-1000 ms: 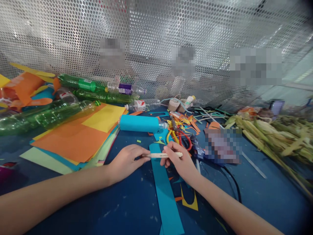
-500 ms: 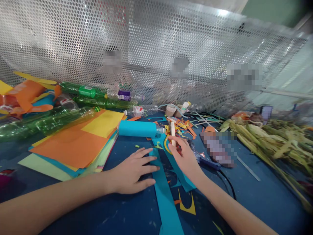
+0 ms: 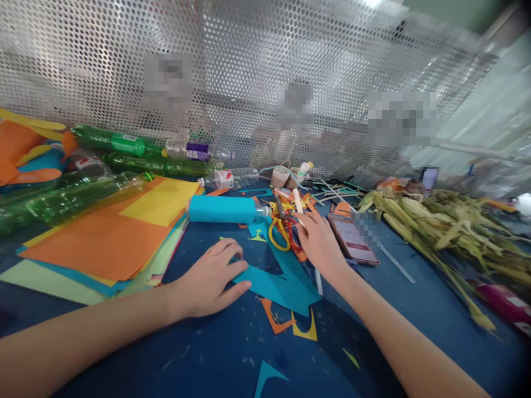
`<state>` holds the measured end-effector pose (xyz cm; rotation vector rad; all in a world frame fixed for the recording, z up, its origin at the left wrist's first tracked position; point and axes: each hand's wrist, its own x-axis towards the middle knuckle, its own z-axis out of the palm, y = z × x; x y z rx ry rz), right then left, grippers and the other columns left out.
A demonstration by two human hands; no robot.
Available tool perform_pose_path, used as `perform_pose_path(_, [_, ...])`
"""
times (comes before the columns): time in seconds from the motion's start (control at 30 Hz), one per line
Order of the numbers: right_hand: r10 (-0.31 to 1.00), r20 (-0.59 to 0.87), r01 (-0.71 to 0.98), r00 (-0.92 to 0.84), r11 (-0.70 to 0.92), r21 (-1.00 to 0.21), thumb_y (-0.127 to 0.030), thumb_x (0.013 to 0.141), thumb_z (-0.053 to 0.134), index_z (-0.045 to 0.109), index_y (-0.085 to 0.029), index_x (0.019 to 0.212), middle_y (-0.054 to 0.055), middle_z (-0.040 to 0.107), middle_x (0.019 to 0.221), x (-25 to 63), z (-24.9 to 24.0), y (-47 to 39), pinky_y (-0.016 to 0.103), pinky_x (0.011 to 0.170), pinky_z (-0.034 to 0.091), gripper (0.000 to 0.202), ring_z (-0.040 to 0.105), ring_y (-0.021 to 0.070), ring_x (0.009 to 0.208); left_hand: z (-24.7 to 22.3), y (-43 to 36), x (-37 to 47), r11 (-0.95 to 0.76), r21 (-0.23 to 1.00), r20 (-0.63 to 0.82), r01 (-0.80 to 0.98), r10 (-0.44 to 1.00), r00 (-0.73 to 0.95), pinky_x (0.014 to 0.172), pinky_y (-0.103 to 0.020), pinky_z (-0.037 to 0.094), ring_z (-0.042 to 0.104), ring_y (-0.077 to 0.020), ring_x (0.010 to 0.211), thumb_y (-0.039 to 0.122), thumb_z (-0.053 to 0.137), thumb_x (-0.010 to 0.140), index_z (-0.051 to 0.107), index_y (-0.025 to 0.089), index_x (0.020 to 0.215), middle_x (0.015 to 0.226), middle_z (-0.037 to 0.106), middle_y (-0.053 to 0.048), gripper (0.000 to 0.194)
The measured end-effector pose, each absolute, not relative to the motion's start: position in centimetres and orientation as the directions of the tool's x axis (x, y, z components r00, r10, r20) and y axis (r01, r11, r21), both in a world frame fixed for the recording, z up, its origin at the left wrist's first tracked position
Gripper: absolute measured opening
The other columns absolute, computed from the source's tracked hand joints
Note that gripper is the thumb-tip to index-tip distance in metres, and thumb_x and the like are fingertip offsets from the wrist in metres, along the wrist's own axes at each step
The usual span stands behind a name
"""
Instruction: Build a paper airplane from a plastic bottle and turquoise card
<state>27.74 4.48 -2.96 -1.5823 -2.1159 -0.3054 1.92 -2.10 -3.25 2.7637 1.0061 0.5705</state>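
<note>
My left hand (image 3: 215, 276) rests palm down, fingers loosely bent and thumb apart, at the left end of a blue paper strip (image 3: 277, 290). My right hand (image 3: 323, 243) pinches the lower end of a slim white stick (image 3: 297, 200); its fingertips are partly hidden. Close by its fingers lie scissors with yellow and red handles (image 3: 279, 235), on blue paper and scraps. Beyond my hands, a clear bottle wrapped in blue paper (image 3: 222, 209) lies on its side.
Stacked coloured paper (image 3: 103, 237) lies left, with green plastic bottles (image 3: 83, 196) behind. At right are a phone (image 3: 352, 237), dried corn husks (image 3: 440, 232) and a magenta object (image 3: 504, 301). Paper cutouts (image 3: 276, 320) lie in front; a perforated metal screen (image 3: 249, 72) stands behind.
The white stick has shifted right with my right hand, uncovering the scissors. The long blue strip now slants sideways instead of running towards me. My left fingers are more bent. The view has shifted right.
</note>
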Motion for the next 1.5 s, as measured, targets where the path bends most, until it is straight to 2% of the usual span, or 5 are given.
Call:
perform_pose_path(0.37, [0.818, 0.519, 0.937, -0.248, 0.338, -0.085, -0.021, 0.085, 0.039, 0.053, -0.014, 0.117, 0.014, 0.049, 0.123, 29.7, -4.1, 6.7, 0.043, 0.092, 0.037, 0.036, 0.042, 0.0274, 0.117, -4.2, -2.1, 2.1, -0.736, 0.270, 0.296, 0.620, 0.677, 0.674, 0.094, -0.045, 0.038, 0.045, -0.0265, 0.110, 0.036, 0.037, 0.089, 0.047, 0.020, 0.122, 0.117, 0.053, -0.010, 0.038])
perform_pose_path(0.7, [0.928, 0.283, 0.963, -0.242, 0.266, -0.048, -0.030, 0.077, 0.052, 0.056, -0.018, 0.101, 0.007, 0.062, 0.073, 26.4, -3.6, 4.0, 0.032, 0.062, 0.039, 0.027, 0.056, 0.0242, 0.071, -4.1, -2.1, 2.3, -0.712, 0.271, 0.259, 0.647, 0.702, 0.663, 0.083, -0.041, 0.042, 0.048, -0.0248, 0.094, 0.034, 0.047, 0.082, 0.053, 0.018, 0.115, 0.097, 0.051, -0.010, 0.038])
perform_pose_path(1.07, [1.000, 0.028, 0.275, -0.007, 0.029, -0.961, -0.033, 0.070, 0.058, 0.053, -0.019, 0.101, -0.001, 0.060, 0.068, 27.0, -1.0, 3.7, 0.025, 0.051, 0.039, 0.035, 0.052, 0.0125, 0.054, -2.7, -1.2, 2.2, -0.470, 0.665, 0.261, 0.580, 0.875, 0.409, 0.072, -0.032, 0.041, 0.050, -0.0177, 0.078, 0.021, 0.047, 0.077, 0.050, 0.020, 0.081, 0.080, 0.054, -0.001, 0.005])
perform_pose_path(1.23, [0.989, -0.034, -0.071, -0.147, -0.044, -0.997, -0.030, 0.060, 0.070, 0.058, -0.018, 0.077, 0.001, 0.061, 0.076, 26.0, -0.9, 3.4, 0.026, 0.064, 0.045, 0.024, 0.057, 0.0135, 0.069, -1.5, -0.4, 2.1, -0.067, 0.986, 0.020, 0.152, 0.957, 0.291, 0.062, -0.025, 0.042, 0.053, -0.0136, 0.068, 0.032, 0.054, 0.076, 0.049, 0.018, 0.077, 0.075, 0.055, 0.001, 0.014])
perform_pose_path(1.5, [0.973, 0.012, -0.141, -0.229, -0.021, -0.990, -0.046, 0.073, 0.060, 0.055, -0.020, 0.082, 0.006, 0.062, 0.094, 24.3, -1.1, 2.0, 0.034, 0.074, 0.050, 0.028, 0.061, 0.0182, 0.083, -1.7, -1.0, 2.5, 0.314, 0.938, -0.255, -0.145, 0.911, 0.323, 0.053, -0.022, 0.042, 0.055, -0.0113, 0.058, 0.031, 0.067, 0.068, 0.049, 0.020, 0.083, 0.068, 0.057, 0.003, 0.027])
